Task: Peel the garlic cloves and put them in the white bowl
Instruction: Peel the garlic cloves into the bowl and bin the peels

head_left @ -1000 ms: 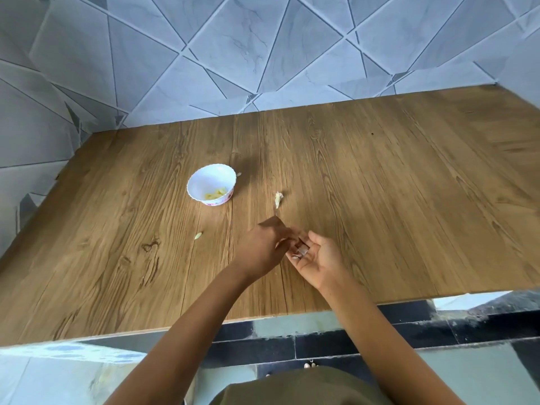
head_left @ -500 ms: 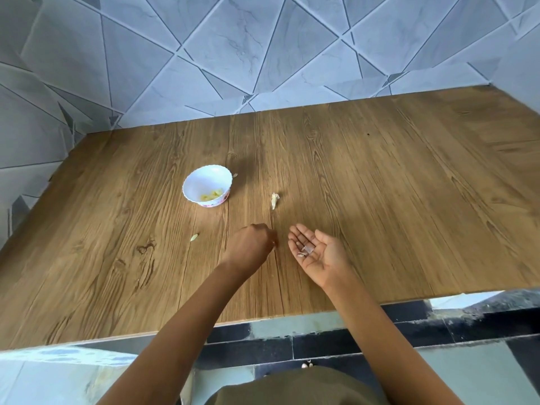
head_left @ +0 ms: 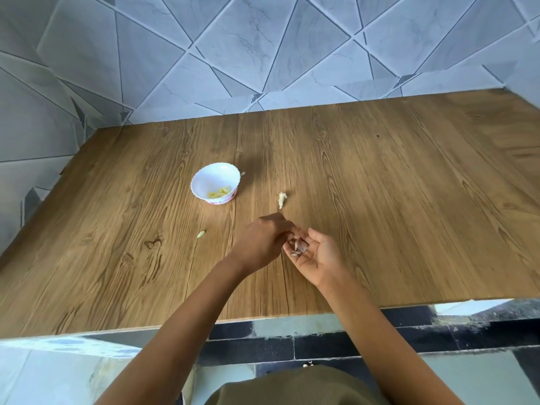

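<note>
My right hand (head_left: 320, 257) lies palm up over the wooden table, fingers half curled round a pale purple garlic clove (head_left: 298, 246) with loose skin. My left hand (head_left: 261, 241) comes in from the left with its fingers bent, and its fingertips pinch at the skin on that clove. The exact contact is hidden by the fingers. The white bowl (head_left: 204, 178) stands farther back on the left and holds a few yellowish peeled cloves (head_left: 219, 192). One unpeeled garlic piece (head_left: 282, 199) lies on the table between the bowl and my hands.
A small pale garlic scrap (head_left: 201, 234) lies left of my left hand, and a tiny bit (head_left: 242, 173) sits by the bowl's right rim. The wooden table (head_left: 394, 200) meets a grey tiled wall at the back and left. Its front edge is close to my body.
Half a second ago my left hand was down by the table, apart from the flat, open right palm. It has come back to the right hand, whose fingers have curled up round the clove.
</note>
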Tool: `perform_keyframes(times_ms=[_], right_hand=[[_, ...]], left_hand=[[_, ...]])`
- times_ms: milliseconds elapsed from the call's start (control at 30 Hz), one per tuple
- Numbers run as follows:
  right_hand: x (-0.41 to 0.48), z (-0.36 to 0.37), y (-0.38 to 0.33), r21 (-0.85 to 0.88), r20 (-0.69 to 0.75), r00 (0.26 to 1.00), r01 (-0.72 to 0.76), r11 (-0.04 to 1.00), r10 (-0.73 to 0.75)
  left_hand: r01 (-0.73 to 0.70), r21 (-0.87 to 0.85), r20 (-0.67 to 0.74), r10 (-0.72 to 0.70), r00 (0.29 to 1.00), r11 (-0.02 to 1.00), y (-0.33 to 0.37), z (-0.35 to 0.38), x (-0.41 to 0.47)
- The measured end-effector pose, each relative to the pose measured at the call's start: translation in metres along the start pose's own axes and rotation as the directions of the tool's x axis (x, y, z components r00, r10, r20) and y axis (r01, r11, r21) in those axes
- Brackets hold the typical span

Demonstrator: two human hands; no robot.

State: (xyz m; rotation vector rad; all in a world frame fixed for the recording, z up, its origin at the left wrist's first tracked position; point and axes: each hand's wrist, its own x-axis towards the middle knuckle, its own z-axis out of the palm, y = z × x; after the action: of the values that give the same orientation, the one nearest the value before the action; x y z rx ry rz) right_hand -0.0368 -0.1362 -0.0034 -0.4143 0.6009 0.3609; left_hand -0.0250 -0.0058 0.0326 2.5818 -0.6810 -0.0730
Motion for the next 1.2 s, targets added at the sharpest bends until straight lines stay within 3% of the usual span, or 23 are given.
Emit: perform_keyframes(times_ms=[233, 400, 500, 600, 833, 1067, 1200], right_hand=[[0.002, 0.009, 0.006, -0.024, 0.036, 0.998, -0.047, 0.999, 0.048], [0.004, 0.015, 0.016, -0.073, 0.036, 0.995, -0.093, 0.993, 0.096], [0.006, 0.016, 0.019, -0.073, 0.042, 0.994, -0.098, 0.993, 0.101], [0.009, 0.021, 0.026, -0.097, 0.05, 0.991, -0.122, 0.988, 0.128], [0.014, 0.029, 0.033, -0.121, 0.066, 0.987, -0.137, 0.983, 0.146], [0.017, 0.028, 0.032, -0.122, 0.059, 0.989, -0.13, 0.984, 0.138], [0.017, 0.029, 0.032, -0.127, 0.053, 0.988, -0.137, 0.982, 0.145]], left_hand=[[0.158, -0.107, -0.164, -0.174, 0.971, 0.982, -0.006, -0.012, -0.012], [0.322, -0.072, -0.153, -0.33, 0.932, 0.944, -0.034, -0.03, -0.037], [0.389, 0.024, -0.054, -0.388, 0.92, 0.921, -0.045, -0.031, -0.05], [0.413, 0.076, 0.009, -0.415, 0.91, 0.908, -0.048, -0.026, -0.065], [0.443, 0.093, -0.001, -0.445, 0.896, 0.892, -0.054, -0.022, -0.081], [0.436, 0.231, -0.004, -0.448, 0.894, 0.87, -0.062, -0.017, -0.073], [0.441, 0.072, 0.006, -0.442, 0.897, 0.895, -0.068, -0.023, -0.068]])
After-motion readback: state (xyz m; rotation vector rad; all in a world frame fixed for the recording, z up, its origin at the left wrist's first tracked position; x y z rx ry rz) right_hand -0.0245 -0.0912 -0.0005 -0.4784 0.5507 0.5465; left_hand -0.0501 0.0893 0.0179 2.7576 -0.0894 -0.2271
